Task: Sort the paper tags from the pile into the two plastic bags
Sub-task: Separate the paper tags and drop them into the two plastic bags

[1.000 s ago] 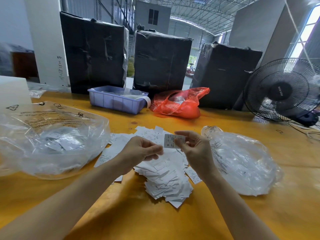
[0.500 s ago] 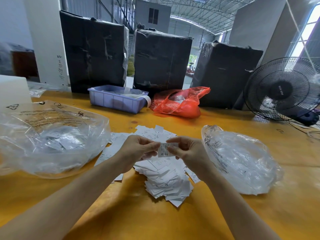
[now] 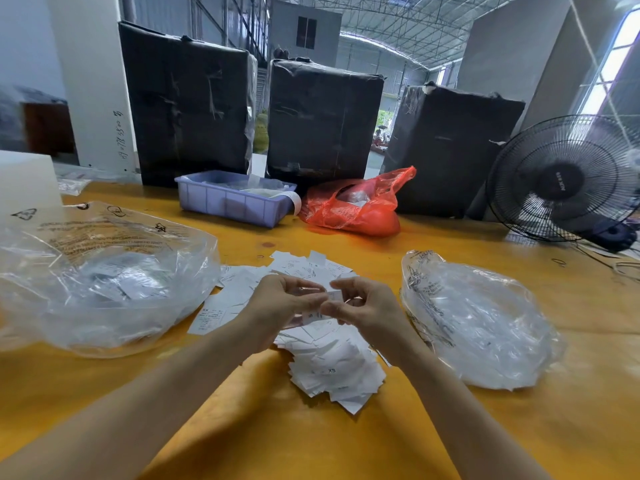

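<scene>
Hands meet above the pile of paper tags (image 3: 329,362) at the middle of the bench (image 3: 311,445). The left hand (image 3: 280,306) and the right hand (image 3: 367,310) both have curled fingers and pinch a small white tag (image 3: 317,315) between their fingertips; motion blur hides its exact outline, and whether one tag or two is held cannot be told. The held tag hangs just over the far part of the pile, its long axis running roughly left to right between the two hands, which share it about equally.

Sorting turns on one relation: the pile lies between two clear plastic bags. The left bag (image 3: 104,282) sits just beside the left hand, its mouth towards the pile, and white tags show through its wall. The right bag (image 3: 485,327) lies near the right hand, flatter, and its contents cannot be made out through the creased film. Each hand is therefore the nearer one for the bag on its own side. Many tags remain in the pile, so the task appears well short of finished.

Behind stand a lilac tray (image 3: 235,202) holding paper or film, a red bag (image 3: 353,209), three black wrapped bales (image 3: 325,119) and a fan (image 3: 564,178).
</scene>
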The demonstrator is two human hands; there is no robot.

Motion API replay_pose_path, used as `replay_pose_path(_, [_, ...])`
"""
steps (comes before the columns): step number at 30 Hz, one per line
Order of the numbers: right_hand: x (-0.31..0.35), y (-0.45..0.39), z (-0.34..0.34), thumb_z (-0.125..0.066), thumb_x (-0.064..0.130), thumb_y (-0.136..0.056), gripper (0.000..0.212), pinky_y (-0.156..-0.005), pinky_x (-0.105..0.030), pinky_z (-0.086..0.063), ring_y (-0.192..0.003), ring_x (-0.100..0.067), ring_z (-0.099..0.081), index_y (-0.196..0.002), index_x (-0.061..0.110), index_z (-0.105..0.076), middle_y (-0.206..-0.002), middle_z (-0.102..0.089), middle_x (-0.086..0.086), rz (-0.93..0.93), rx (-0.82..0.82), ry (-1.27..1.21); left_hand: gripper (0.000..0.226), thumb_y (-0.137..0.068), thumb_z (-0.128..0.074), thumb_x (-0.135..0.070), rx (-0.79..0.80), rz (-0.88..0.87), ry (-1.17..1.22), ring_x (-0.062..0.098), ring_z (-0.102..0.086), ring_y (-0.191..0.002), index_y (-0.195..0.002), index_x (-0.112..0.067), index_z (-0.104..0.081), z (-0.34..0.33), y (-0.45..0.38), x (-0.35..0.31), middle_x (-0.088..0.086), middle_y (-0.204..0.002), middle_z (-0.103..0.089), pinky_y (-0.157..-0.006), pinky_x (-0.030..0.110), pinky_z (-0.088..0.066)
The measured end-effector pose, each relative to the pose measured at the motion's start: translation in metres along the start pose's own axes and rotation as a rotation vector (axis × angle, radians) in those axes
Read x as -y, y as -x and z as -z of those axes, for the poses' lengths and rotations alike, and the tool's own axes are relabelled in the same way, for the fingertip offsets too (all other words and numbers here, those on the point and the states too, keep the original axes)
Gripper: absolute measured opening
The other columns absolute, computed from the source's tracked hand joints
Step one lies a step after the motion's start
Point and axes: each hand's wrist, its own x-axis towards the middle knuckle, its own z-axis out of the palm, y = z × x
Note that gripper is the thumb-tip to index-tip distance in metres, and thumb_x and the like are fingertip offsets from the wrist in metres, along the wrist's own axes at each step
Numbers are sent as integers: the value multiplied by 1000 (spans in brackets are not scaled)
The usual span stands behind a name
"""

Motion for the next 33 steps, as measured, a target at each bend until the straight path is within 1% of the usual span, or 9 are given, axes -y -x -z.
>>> replay_pose_path(4, [5, 3, -10, -58, 34, -89, 10, -56, -15, -47, -60, 1, -57, -86, 29, -66, -82, -65, 10, 128, 89, 92, 16, -72, -76, -4, -117, 0, 98, 24, -70, -80, -86, -3, -69, -2, -2, 1, 11, -86, -72, -65, 29, -57])
replay_pose_path(6, [5, 4, -15, -59, 35, -89, 4, -60, -23, -49, -63, -6, -56, -91, 35, -63, -79, -64, 11, 143, 172, 123, 10, -75, -74, -2, -146, -6, 127, 21, -69, -75, -84, -4, -69, -5, -1, 3, 11, -82, -72, -64, 29, -57])
replay_pose_path(9, [4, 6, -20, -65, 30, -87, 23, -63, -22, -52, -65, -6, -61, -108, 28, -56, -85, -63, 9, 90, 221, 90, 7, -79, -71, -1, -166, -2, 170, 26, -68, -78, -85, -3, -68, -9, 0, 6, 17, -84, -70, -72, 38, -55])
replay_pose_path(13, [4, 5, -16, -67, 5, -85, 23, -65, -25, -54, -68, -16, -62, -104, 18, -63, -86, -65, -9, 44, 75, -77, 6, -88, -61, -9, -133, -39, 219, 22, -68, -77, -88, -6, -66, -12, -1, 4, 12, -84, -70, -70, 35, -58])
replay_pose_path(16, [4, 3, -10, -65, 2, -86, 18, -64, -24, -53, -65, -14, -60, -102, 9, -67, -78, -64, -8, -10, -27, -183, 11, -93, -53, -10, -93, -37, 193, 22, -66, -86, -95, -9, -64, -13, 0, 2, 15, -96, -68, -71, 30, -57])
replay_pose_path(20, [2, 1, -6, -62, 5, -89, 13, -61, -23, -53, -55, -8, -57, -99, 4, -70, -73, -65, -6, -60, -130, -234, 14, -96, -49, -6, -82, -15, 91, 31, -63, -99, -103, -14, -58, -12, 1, 2, 23, -105, -64, -88, 42, -54])
replay_pose_path(23, [2, 0, -4, -62, 4, -89, 10, -60, -21, -52, -58, -11, -58, -84, 7, -70, -70, -66, -6, -61, -184, -241, 14, -91, -58, -5, -66, -34, 55, 25, -68, -88, -105, -9, -58, -11, 2, 2, 21, -99, -66, -76, 32, -57])
replay_pose_path(26, [4, -1, -1, -61, 4, -89, 17, -59, -20, -53, -59, -12, -61, -76, 12, -69, -70, -68, -6, -46, -244, -279, 9, -87, -65, -13, -61, -49, -86, 15, -65, -66, -86, -5, -69, -6, 3, 1, 10, -80, -72, -60, 24, -52])
replay_pose_path(33, [9, 0, 2, -54, 12, -94, 26, -52, -18, -49, -55, -8, -64, -72, 12, -69, -71, -69, -3, -145, -212, -205, 19, -84, -67, -30, -146, 10, -73, 12, -67, -65, -75, -14, -73, -2, 3, -1, -3, -68, -73, -60, 22, -50])
